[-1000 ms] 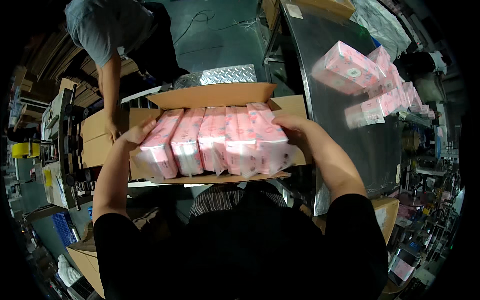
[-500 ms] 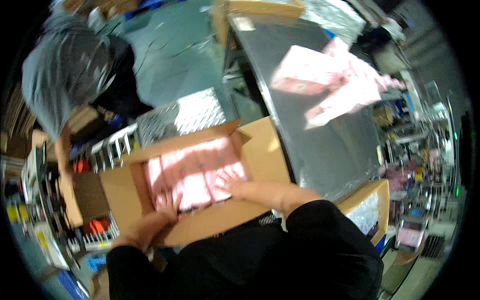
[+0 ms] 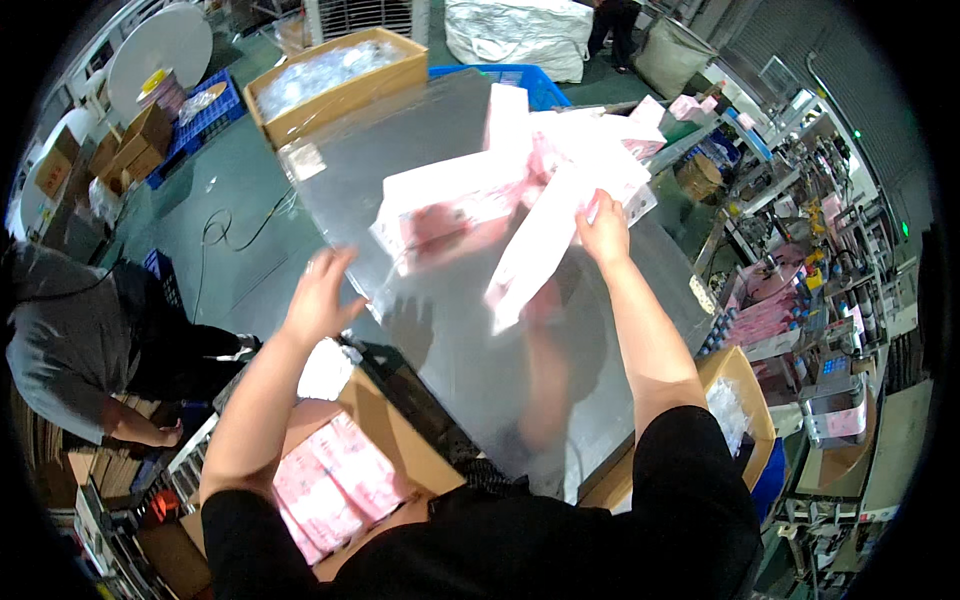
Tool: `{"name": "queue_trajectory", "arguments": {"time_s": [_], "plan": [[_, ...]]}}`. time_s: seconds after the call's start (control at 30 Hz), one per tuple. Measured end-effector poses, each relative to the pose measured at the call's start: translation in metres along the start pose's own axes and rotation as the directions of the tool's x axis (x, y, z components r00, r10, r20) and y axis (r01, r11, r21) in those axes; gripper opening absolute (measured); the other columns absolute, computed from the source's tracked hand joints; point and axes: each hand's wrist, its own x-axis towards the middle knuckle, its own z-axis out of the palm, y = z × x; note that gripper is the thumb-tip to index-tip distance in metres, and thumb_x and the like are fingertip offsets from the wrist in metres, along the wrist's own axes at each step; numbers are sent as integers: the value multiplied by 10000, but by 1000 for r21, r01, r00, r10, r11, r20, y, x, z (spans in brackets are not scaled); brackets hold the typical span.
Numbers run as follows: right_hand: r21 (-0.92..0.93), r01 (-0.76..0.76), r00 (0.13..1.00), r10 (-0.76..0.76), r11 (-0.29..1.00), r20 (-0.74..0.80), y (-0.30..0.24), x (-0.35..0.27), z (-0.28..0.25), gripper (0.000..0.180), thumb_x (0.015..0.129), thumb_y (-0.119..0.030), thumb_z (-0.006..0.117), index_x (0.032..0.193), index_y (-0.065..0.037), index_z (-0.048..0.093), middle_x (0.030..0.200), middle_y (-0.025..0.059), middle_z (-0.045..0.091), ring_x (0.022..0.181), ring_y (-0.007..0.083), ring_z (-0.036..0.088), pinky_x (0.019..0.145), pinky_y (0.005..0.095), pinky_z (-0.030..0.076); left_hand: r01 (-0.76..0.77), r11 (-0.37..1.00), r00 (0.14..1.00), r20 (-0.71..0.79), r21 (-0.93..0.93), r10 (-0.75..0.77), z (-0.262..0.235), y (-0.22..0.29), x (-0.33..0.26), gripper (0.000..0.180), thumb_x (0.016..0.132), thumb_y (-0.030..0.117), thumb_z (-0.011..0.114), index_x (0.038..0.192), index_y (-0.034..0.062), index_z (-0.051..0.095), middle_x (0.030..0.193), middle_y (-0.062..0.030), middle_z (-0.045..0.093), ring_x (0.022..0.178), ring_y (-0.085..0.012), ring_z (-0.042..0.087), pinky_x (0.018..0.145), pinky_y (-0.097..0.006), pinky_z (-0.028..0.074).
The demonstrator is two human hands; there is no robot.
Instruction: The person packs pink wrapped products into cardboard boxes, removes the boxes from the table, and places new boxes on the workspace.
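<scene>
On the metal table (image 3: 440,370) lies a loose pile of pink-and-white soft packs (image 3: 455,195). My right hand (image 3: 605,232) grips the right side of a long pink-and-white pack (image 3: 545,245) with thumb and fingers; this pack slants toward me, its near end blurred. Over the table's left edge, my left hand (image 3: 322,295) is open with its fingers apart, holding nothing. Below my left forearm, the cardboard box (image 3: 400,435) stands with its flaps up, and pink packs (image 3: 335,485) lie side by side in it. My arm and body hide part of the box.
A carton of clear plastic (image 3: 340,80) stands at the table's far left corner, with a blue bin (image 3: 530,85) beyond the far edge. Another carton (image 3: 750,400) is by my right arm. A person in grey (image 3: 70,340) bends at the left. Machinery lines the right side.
Both hands have left the packs in the box. My right hand now grips a pack on the table, and my left is raised at the table's edge. The view has swung right.
</scene>
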Motion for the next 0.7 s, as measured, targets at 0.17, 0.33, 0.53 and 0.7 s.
{"name": "queue_trajectory", "arguments": {"time_s": [0.17, 0.33, 0.53, 0.7], "plan": [[420, -178, 958, 60, 890, 280, 13, 9, 73, 903, 817, -378, 713, 1419, 107, 247, 1303, 270, 532, 1221, 401, 511, 1032, 397, 407, 103, 980, 970, 202, 170, -137, 54, -3, 180, 1085, 678, 476, 763, 1534, 190, 161, 1337, -246, 514, 1196, -442, 510, 1021, -436, 414], [395, -10, 917, -149, 919, 370, 3, 11, 77, 522, 903, -273, 607, 1291, 57, 494, 1230, 251, 589, 1170, 357, 564, 993, 399, 430, 274, 904, 662, 617, 329, -425, 90, 103, 151, 1135, 791, 648, 565, 1507, -6, -25, 1201, -275, 600, 1077, -391, 617, 946, -392, 485], [-339, -168, 986, 156, 926, -61, 78, 159, 22, 1024, 653, -708, 683, 1400, -55, 429, 1292, 228, 551, 1196, 343, 537, 1018, 447, 410, 95, 935, 870, 427, 343, -245, 104, 174, 127, 920, 740, 812, 495, 1497, 334, 283, 1579, -208, 104, 1436, -483, 70, 949, -769, 284], [-14, -46, 911, 48, 999, 410, 124, 177, 46, 1123, 664, -658, 714, 1472, -10, 279, 1410, 251, 448, 1293, 362, 467, 1056, 410, 381, 190, 944, 925, 273, 270, -264, 126, 173, 141, 815, 780, 720, 552, 1466, 324, 364, 1572, -215, 125, 1431, -488, 92, 899, -734, 376]]}}
